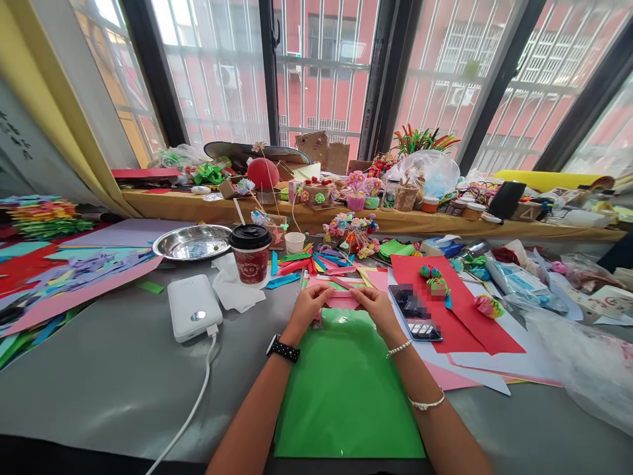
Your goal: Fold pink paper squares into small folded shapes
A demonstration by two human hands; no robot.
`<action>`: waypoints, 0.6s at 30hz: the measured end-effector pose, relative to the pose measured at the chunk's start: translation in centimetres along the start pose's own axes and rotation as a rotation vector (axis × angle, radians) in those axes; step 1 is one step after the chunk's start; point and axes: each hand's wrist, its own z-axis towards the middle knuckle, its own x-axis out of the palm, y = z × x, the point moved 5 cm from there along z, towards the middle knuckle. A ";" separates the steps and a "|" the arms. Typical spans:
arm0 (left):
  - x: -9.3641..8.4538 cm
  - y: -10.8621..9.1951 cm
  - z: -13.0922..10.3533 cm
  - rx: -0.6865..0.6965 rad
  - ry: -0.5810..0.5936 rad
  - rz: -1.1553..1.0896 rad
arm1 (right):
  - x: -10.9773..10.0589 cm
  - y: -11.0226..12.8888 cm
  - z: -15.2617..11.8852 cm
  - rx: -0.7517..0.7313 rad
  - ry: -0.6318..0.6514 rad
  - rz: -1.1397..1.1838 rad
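Observation:
A small strip of pink paper [342,300] is stretched between my two hands, above the far edge of a green sheet [349,389]. My left hand [310,309], with a black watch at its wrist, pinches the strip's left end. At the right end, my right hand [376,309] pinches it between thumb and fingers. Folded coloured paper strips [297,264] lie just beyond my hands. Pink sheets [373,280] lie partly under and behind them.
Left of my hands are a white power bank [194,307] with a cable, a lidded cup [250,260] and a metal plate [190,243]. A phone [414,313] and red paper [475,323] lie right. Crafts crowd the windowsill [198,210].

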 end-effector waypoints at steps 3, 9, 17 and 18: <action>0.1 0.1 0.0 -0.033 0.021 -0.010 | 0.1 0.1 0.0 -0.007 0.015 -0.016; -0.2 0.2 0.0 -0.089 -0.029 -0.133 | 0.2 0.8 -0.1 -0.039 0.098 -0.021; -0.4 0.3 0.0 -0.137 -0.031 -0.193 | 0.1 1.9 -0.3 -0.117 0.203 -0.031; -0.3 0.3 0.0 -0.134 -0.023 -0.188 | 0.1 1.9 -0.3 -0.120 0.197 -0.028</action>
